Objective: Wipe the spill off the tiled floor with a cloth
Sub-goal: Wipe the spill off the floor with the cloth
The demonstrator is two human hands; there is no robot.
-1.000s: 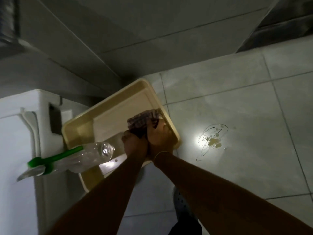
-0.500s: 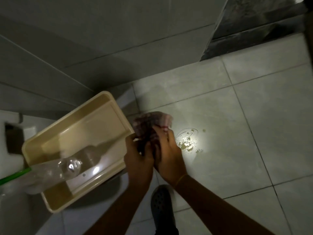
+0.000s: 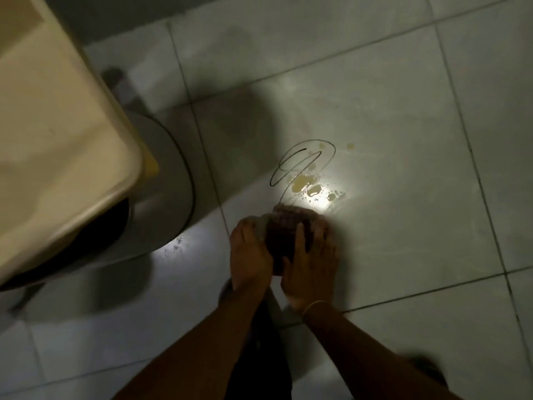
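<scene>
Now both hands grip the bunched dark reddish cloth (image 3: 288,232): left hand (image 3: 250,252) clamped on its left side, right hand (image 3: 313,265) pressed over the top, just short of the yellowish spill (image 3: 305,184) glistening on the pale tiled floor (image 3: 403,241). Cream plastic tub (image 3: 57,125) sits far left.

- A dim tiled room in what appears to be a home, likely a utility or wash area, seen from above.
- Pale glazed floor tiles (image 3: 389,241) with dark grout lines cover the ground and reflect a single bright light.
- A cream plastic tub (image 3: 57,134) sits atop a round grey bin (image 3: 170,180) at left.
- A small yellowish spill (image 3: 308,186) and a thin looped wire (image 3: 302,160) lie on the tiles.
</scene>
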